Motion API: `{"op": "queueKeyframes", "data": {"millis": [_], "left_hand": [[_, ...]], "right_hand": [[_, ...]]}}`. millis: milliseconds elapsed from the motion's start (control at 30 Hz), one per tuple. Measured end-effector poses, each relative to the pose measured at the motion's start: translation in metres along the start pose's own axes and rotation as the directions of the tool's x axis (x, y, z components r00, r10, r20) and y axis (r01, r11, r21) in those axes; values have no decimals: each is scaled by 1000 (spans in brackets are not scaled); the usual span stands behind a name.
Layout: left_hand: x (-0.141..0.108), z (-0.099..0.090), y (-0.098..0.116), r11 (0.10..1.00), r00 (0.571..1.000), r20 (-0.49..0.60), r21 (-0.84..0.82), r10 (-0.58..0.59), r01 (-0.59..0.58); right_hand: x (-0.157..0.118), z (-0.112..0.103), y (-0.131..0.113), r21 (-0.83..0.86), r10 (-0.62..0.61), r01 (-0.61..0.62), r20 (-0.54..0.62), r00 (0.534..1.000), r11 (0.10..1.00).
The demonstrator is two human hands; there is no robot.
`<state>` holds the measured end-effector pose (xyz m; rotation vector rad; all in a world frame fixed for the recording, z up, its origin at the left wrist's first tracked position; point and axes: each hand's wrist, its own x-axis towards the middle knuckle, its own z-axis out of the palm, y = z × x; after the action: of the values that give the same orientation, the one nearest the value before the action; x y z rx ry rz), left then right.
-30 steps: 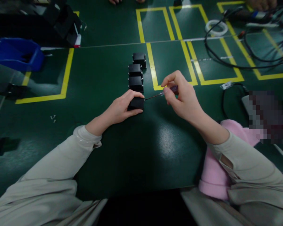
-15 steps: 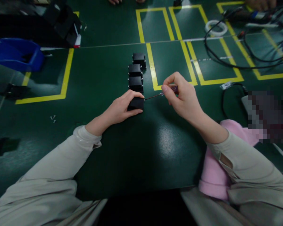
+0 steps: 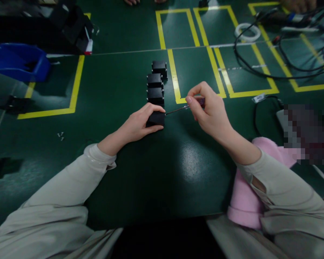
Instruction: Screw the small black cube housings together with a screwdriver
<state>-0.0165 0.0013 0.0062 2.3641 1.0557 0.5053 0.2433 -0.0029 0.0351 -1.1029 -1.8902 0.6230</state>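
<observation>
On the green table, my left hand [image 3: 138,124] is closed around a small black block [image 3: 157,118], with fingers along its far side and thumb along its near side. My right hand [image 3: 209,109] pinches the purplish handle of a screwdriver [image 3: 178,109]. Its thin shaft points left, and the tip meets the right end of the held block, where a small screw head seems to sit. Beyond my left hand, three similar black blocks [image 3: 155,94] stand in a column, with small shiny screws at their ends.
Several loose screws [image 3: 61,136] lie at left. A blue bin [image 3: 20,63] and black parts [image 3: 43,28] occupy the far left. Black cables [image 3: 248,66] and a white ring [image 3: 247,33] lie far right, near another person's hand [image 3: 299,5]. Pink cloth [image 3: 245,201] lies under my right sleeve.
Almost nothing differs. My right hand has shifted very slightly with the screwdriver, whose tip stays at the block's right end; my left hand and the blocks have not moved.
</observation>
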Motion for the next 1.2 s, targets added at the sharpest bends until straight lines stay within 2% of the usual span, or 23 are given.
{"op": "queueKeyframes", "data": {"millis": [233,433,800,1033,1200], "left_hand": [[0,0,1,1000,1000,10,18,-11,11],[0,-4,1,997,996,36,10,-78,78],[-1,-12,5,993,994,25,52,-104,103],[-6,-13,7,985,988,21,79,-153,151],[-9,-12,8,991,995,-31,88,-100,102]], "right_hand": [[0,1,2,13,-13,13,-8,1000,1000],[1,0,2,-3,-8,8,-8,1000,1000],[3,-2,-6,29,-20,18,60,998,999],[16,-2,-17,-88,-23,37,150,988,995],[35,-2,-41,-282,82,-2,270,959,960]]}}
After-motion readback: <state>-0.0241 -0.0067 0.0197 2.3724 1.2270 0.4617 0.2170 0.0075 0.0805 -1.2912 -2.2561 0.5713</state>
